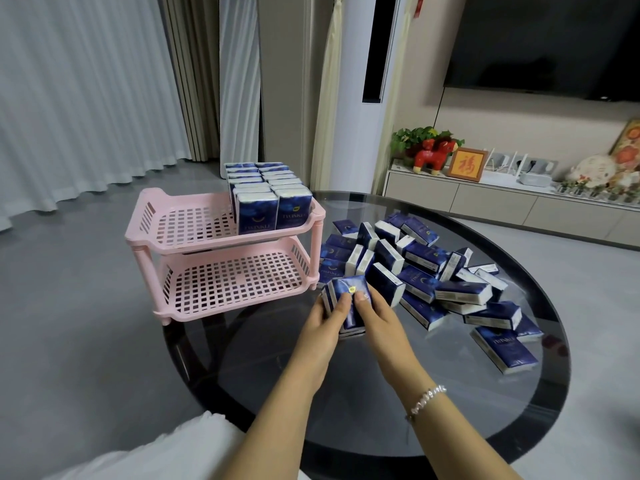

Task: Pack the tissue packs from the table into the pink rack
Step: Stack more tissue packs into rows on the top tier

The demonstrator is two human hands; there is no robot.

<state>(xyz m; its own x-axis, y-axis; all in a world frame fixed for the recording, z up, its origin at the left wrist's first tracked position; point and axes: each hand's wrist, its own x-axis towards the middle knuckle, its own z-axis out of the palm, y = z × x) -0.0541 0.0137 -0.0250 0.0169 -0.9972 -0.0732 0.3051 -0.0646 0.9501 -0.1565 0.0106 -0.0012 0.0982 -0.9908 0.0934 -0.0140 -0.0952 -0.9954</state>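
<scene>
A two-tier pink rack (194,244) stands at the left edge of the round dark glass table (381,410). Several dark blue tissue packs (266,192) stand upright in two rows on the right part of its upper shelf. The lower shelf holds nothing. A loose heap of tissue packs (426,271) lies on the table to the right of the rack. Both hands hold a small bundle of tissue packs (348,289) just in front of the rack's lower right corner. My left hand (329,317) grips its left side and my right hand (372,313) its right side, thumbs on top.
Grey floor and curtains (69,98) lie behind and left of the rack. At the back right a low cabinet (485,199) carries a red toy figure, a framed picture and ornaments under a wall TV (543,43). My white-clad knee (156,452) is at the bottom left.
</scene>
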